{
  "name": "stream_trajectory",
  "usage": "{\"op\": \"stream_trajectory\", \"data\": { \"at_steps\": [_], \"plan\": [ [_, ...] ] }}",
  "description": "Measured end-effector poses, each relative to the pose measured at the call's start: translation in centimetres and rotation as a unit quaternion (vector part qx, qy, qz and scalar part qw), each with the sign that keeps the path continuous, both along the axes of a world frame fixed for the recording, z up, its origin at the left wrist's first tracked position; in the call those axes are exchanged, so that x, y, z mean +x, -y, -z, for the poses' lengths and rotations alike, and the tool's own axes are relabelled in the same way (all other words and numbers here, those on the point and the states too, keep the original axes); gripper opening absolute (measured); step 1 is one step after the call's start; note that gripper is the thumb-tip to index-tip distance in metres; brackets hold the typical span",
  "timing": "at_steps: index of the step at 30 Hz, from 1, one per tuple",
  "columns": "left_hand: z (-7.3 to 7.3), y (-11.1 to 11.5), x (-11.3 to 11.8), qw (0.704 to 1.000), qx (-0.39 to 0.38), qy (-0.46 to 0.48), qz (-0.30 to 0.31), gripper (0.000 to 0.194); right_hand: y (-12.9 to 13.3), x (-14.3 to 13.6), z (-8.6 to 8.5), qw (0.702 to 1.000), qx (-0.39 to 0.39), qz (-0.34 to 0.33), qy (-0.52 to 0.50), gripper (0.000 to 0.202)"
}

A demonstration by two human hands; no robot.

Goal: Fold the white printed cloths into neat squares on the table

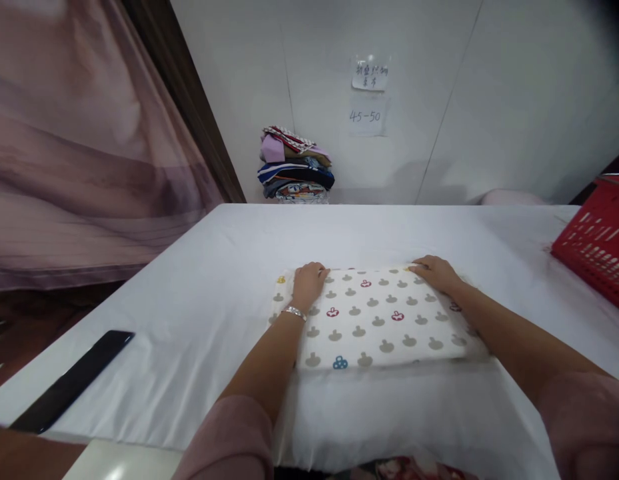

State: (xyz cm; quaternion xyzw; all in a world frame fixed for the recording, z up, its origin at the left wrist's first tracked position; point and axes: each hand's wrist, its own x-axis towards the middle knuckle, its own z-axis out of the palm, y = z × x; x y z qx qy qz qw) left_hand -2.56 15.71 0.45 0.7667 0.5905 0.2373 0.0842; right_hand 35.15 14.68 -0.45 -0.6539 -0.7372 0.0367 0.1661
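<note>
A folded white cloth (369, 320) printed with grey, red and blue mushroom shapes lies flat on the white-covered table in front of me. My left hand (309, 283) grips its far edge near the left end, fingers curled over and thumb along the top. At the far edge on the right, my right hand (436, 273) pinches the cloth between thumb and fingers. Some of the fingertips are hidden behind the edge. A thin whitish layer (389, 413) spreads from under the cloth toward me; whether it is plastic or fabric I cannot tell.
A red plastic basket (599, 240) stands at the right edge of the table (199, 267). Several folded fabrics form a pile (296, 167) beyond the far edge, by the wall. On the left lie a long flat black object (74, 380) and, past the table, a pink curtain (89, 133).
</note>
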Motion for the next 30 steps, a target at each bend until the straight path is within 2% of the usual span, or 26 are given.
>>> {"op": "stream_trajectory", "data": {
  "at_steps": [5,10,13,16,18,21,24,27,30],
  "plan": [
    [-0.1,0.0,0.0,1.0,0.008,0.015,-0.015,0.022,-0.2,-0.4,0.2,0.999,0.038,0.018,0.0,0.034],
    [0.4,-0.5,0.0,1.0,-0.009,-0.003,-0.017,0.022,-0.4,-0.4,0.6,1.0,0.006,0.026,0.012,0.037],
    [0.3,-0.8,-0.1,0.999,-0.031,-0.016,-0.024,0.022,-0.2,-0.9,0.1,0.998,-0.018,0.041,0.045,0.04],
    [-0.3,-0.4,0.1,0.998,-0.032,-0.025,-0.04,0.023,1.2,-2.7,-0.8,0.994,0.016,0.061,0.087,0.044],
    [-0.9,0.6,0.7,0.999,0.007,-0.03,-0.036,0.027,2.7,-4.4,-1.2,0.995,0.035,0.025,0.092,0.047],
    [-1.1,2.7,2.3,0.995,0.064,-0.059,0.048,0.037,5.0,-7.2,-1.3,0.995,-0.007,-0.066,0.067,0.055],
    [-0.6,4.4,3.8,0.986,0.029,-0.109,0.12,0.049,6.2,-9.0,-1.1,0.989,-0.08,-0.114,0.049,0.065],
    [0.3,4.7,4.4,0.983,-0.03,-0.14,0.111,0.058,6.2,-9.3,-1.1,0.984,-0.122,-0.124,0.04,0.067],
    [0.6,4.5,4.4,0.983,-0.036,-0.15,0.099,0.061,5.9,-7.7,-1.3,0.986,-0.119,-0.11,0.044,0.068]
  ]
}}
